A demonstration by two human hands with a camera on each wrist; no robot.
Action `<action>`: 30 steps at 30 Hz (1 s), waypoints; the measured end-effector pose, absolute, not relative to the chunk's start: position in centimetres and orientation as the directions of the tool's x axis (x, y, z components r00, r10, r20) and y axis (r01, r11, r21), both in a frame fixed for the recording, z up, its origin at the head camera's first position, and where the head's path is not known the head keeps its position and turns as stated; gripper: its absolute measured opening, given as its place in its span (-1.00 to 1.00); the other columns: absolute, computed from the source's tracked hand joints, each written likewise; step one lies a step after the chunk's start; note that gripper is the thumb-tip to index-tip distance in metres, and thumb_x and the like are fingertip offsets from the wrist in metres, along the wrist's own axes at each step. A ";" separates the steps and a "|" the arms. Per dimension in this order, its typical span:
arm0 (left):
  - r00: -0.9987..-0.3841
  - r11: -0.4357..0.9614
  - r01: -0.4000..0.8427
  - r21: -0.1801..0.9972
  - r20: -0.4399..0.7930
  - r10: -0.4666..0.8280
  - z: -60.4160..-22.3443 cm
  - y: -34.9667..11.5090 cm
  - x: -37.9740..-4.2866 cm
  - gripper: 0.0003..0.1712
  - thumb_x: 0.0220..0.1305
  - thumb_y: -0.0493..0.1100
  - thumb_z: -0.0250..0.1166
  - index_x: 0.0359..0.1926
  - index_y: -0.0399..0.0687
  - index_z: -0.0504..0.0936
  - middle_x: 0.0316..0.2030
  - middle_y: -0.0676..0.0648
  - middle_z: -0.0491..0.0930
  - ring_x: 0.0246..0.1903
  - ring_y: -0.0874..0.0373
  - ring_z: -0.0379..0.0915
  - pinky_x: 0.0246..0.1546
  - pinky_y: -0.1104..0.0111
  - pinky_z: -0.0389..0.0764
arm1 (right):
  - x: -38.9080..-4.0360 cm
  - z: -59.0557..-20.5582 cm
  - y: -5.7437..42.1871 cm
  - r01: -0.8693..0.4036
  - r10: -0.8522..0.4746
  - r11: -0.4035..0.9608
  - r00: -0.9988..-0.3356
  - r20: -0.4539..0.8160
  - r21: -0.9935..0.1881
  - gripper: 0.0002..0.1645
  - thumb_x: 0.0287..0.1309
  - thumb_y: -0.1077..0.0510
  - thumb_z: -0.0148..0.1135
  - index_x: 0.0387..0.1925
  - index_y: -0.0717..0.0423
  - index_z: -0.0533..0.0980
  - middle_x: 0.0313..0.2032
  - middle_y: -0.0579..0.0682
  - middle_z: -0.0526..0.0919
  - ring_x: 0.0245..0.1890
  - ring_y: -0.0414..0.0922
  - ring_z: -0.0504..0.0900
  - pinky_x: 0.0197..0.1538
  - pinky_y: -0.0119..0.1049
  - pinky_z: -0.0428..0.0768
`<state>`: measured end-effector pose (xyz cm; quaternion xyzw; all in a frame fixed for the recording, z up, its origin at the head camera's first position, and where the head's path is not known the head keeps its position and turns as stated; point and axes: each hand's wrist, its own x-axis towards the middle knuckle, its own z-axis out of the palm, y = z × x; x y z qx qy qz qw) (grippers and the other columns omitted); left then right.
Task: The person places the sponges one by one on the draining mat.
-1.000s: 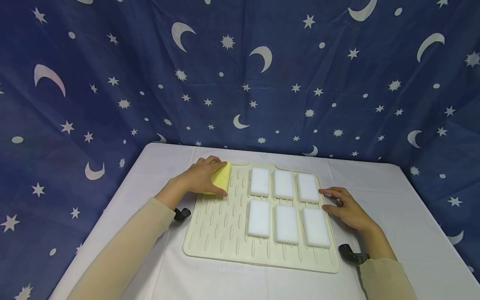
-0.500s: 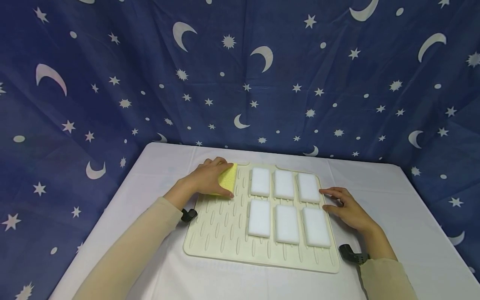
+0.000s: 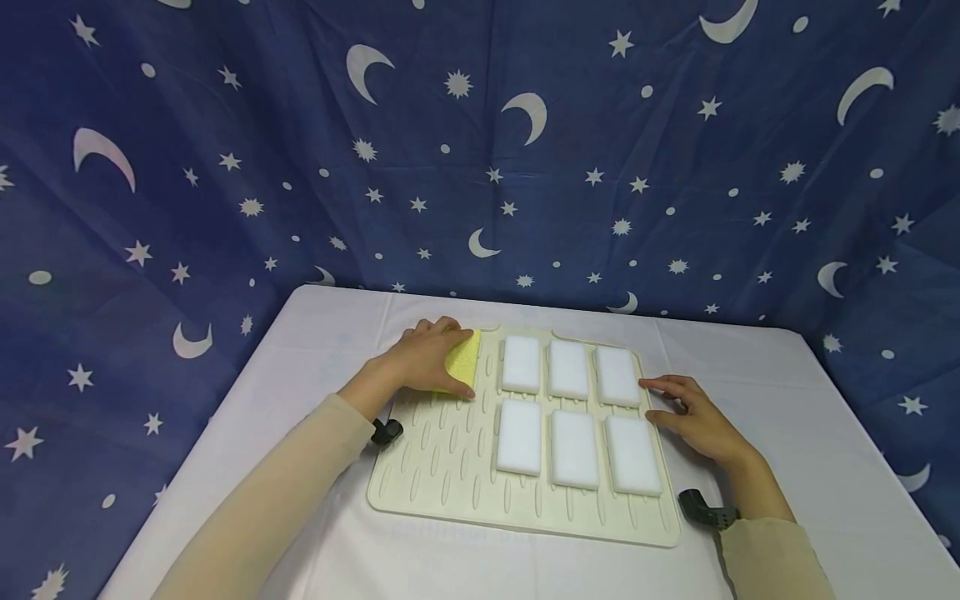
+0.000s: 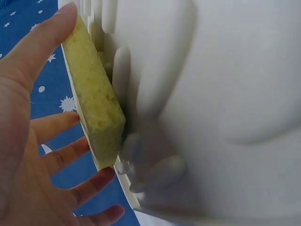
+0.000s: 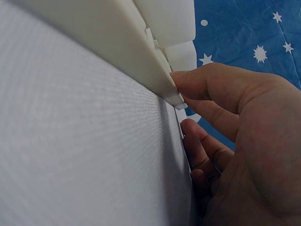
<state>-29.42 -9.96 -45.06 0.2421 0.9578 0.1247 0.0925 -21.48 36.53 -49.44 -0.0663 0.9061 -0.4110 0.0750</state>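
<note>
My left hand point(image 3: 420, 358) holds a yellow sponge point(image 3: 463, 363) at the far left corner of a cream ridged drying mat point(image 3: 427, 479). In the left wrist view, the thumb lies at one end of the porous sponge point(image 4: 94, 89) and fingertips touch its other side, low against the mat's raised ribs. Part of the sponge is hidden under the palm in the head view. On the right, my right hand point(image 3: 693, 417) rests at the mat's side edge, thumb and forefinger apart. The right wrist view has the thumb on the mat's rim point(image 5: 162, 77), other fingers loosely bent beside it.
Several white foam sponge blocks point(image 3: 567, 368) lie in two rows on the mat's right half. A white cloth covers the table point(image 3: 352, 550). Behind hangs a dark blue curtain point(image 3: 420, 150) with moons and stars. Black wrist cameras point(image 3: 697, 508) sit under the sleeves.
My left hand has slid the yellow sponge rightward across the mat, closer to the white blocks, in a shrinking movement. The right hand stays at the mat's edge.
</note>
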 end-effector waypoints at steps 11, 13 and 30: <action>-0.870 0.862 0.434 0.260 -0.127 0.476 -45.2 -9.3 -29.4 0.33 -0.15 0.58 0.50 0.58 0.16 0.28 0.47 -0.03 0.25 0.30 -0.14 0.25 0.33 -0.06 0.32 | -21.5 -49.6 36.6 -0.077 -0.194 0.649 -0.979 -0.067 -0.757 -0.32 0.31 0.04 0.39 0.41 0.07 0.46 0.40 0.29 0.22 0.47 0.35 0.17 0.42 0.53 0.04; -0.871 0.863 0.431 0.262 -0.129 0.474 -45.2 -9.2 -29.4 0.32 -0.15 0.57 0.51 0.58 0.15 0.28 0.48 -0.03 0.25 0.29 -0.13 0.25 0.33 -0.05 0.31 | -21.5 -49.5 36.6 -0.085 -0.200 0.647 -0.978 -0.062 -0.758 -0.32 0.31 0.04 0.39 0.41 0.07 0.46 0.40 0.29 0.23 0.46 0.34 0.18 0.41 0.52 0.05; -0.871 0.867 0.416 0.274 -0.152 0.467 -45.1 -9.1 -29.1 0.33 -0.13 0.50 0.55 0.60 0.13 0.23 0.54 -0.07 0.21 0.40 -0.21 0.17 0.38 -0.13 0.26 | -21.5 -49.5 36.6 -0.083 -0.196 0.669 -0.978 -0.068 -0.739 -0.30 0.30 0.01 0.39 0.42 0.04 0.45 0.40 0.27 0.24 0.46 0.32 0.18 0.41 0.51 0.07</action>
